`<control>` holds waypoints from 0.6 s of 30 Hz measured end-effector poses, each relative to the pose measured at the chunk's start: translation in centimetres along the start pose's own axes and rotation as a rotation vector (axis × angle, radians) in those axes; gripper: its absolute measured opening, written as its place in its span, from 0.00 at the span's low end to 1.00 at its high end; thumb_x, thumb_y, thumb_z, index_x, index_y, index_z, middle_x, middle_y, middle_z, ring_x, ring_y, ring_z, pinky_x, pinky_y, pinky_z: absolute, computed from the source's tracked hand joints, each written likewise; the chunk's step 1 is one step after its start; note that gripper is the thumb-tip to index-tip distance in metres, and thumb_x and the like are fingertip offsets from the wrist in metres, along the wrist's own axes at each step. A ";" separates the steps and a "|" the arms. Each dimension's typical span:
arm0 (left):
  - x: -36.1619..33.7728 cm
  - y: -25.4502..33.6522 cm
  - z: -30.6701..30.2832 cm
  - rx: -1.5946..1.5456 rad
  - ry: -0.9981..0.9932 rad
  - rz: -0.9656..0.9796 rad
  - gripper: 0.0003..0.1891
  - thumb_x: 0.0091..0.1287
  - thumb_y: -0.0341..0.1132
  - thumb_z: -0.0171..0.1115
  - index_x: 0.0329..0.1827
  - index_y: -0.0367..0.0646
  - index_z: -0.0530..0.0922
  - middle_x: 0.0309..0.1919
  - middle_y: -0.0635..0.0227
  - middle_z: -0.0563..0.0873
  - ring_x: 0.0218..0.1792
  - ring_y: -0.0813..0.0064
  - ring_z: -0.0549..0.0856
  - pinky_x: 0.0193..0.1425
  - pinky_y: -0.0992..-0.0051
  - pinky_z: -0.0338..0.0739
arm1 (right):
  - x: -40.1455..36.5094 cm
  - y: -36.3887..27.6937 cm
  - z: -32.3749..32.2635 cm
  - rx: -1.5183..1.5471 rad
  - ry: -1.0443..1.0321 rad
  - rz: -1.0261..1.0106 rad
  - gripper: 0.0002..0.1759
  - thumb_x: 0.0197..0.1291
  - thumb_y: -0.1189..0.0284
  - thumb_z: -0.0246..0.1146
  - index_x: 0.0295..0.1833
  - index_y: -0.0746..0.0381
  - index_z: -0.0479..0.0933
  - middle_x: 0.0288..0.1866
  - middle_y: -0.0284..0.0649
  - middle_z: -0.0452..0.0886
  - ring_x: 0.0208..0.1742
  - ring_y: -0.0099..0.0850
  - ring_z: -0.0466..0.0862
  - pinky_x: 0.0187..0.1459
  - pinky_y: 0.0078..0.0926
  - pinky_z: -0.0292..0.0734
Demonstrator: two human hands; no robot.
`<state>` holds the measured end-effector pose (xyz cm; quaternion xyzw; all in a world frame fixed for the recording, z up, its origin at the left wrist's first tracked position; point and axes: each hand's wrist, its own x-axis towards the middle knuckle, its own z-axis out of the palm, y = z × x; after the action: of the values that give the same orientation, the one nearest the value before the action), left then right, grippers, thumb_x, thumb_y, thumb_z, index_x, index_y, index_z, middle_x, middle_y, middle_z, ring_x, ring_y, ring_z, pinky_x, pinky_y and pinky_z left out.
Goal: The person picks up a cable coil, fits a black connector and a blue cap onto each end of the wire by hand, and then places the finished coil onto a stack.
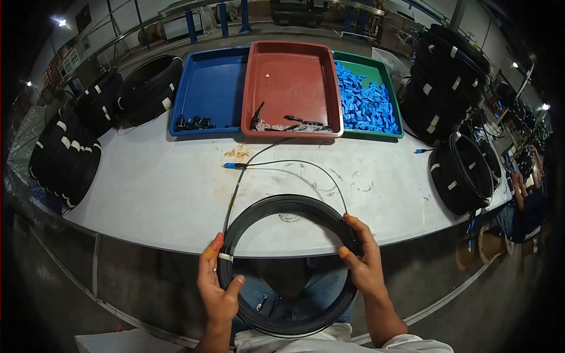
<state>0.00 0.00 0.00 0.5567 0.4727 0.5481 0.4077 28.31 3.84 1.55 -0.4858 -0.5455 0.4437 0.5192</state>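
Note:
A coil of black cable (288,204) spans both hands, its far part over the white table and its near part over the lap. My left hand (219,285) grips the coil's left side, close to a white tape band (226,257). On the right side my right hand (366,259) holds the coil, thumb inside the ring and fingers outside. Two loose cable ends rise from the coil onto the table. One ends in a blue connector (231,166); the other runs up toward the red tray, where its tip is hard to make out.
At the back stand a blue tray (215,76) with black parts, a red tray (291,70) with black pieces, and a green tray (376,62) holding many blue connector parts. Stacked cable coils (450,82) flank the right, more coils (67,150) the left. A person (521,200) sits far right.

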 end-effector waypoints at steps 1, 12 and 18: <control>-0.7 0.7 0.6 -0.017 0.102 -0.008 0.46 0.54 0.18 0.67 0.78 0.46 0.57 0.78 0.54 0.62 0.77 0.57 0.64 0.82 0.54 0.51 | 0.1 -0.1 -0.4 0.014 -0.023 0.025 0.35 0.61 0.89 0.60 0.75 0.70 0.63 0.74 0.48 0.69 0.77 0.34 0.67 0.76 0.29 0.59; -5.0 1.6 1.7 -0.947 0.266 -0.177 0.55 0.59 0.28 0.75 0.81 0.69 0.43 0.74 0.33 0.60 0.30 0.67 0.84 0.40 0.58 0.90 | 0.4 0.0 -1.4 0.043 -0.137 0.094 0.34 0.60 0.90 0.59 0.73 0.70 0.65 0.73 0.46 0.71 0.74 0.33 0.70 0.74 0.28 0.61; -5.3 9.2 -1.0 -1.067 0.004 0.072 0.61 0.58 0.27 0.77 0.81 0.76 0.38 0.69 0.36 0.63 0.25 0.63 0.83 0.25 0.61 0.88 | -0.1 1.3 3.1 0.383 -0.110 -0.107 0.35 0.62 0.80 0.67 0.74 0.69 0.63 0.76 0.48 0.68 0.78 0.37 0.66 0.77 0.34 0.57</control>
<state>-0.02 -7.28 7.80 0.2868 0.1098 0.7270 0.6141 25.31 4.00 0.00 -0.3237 -0.5036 0.5370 0.5944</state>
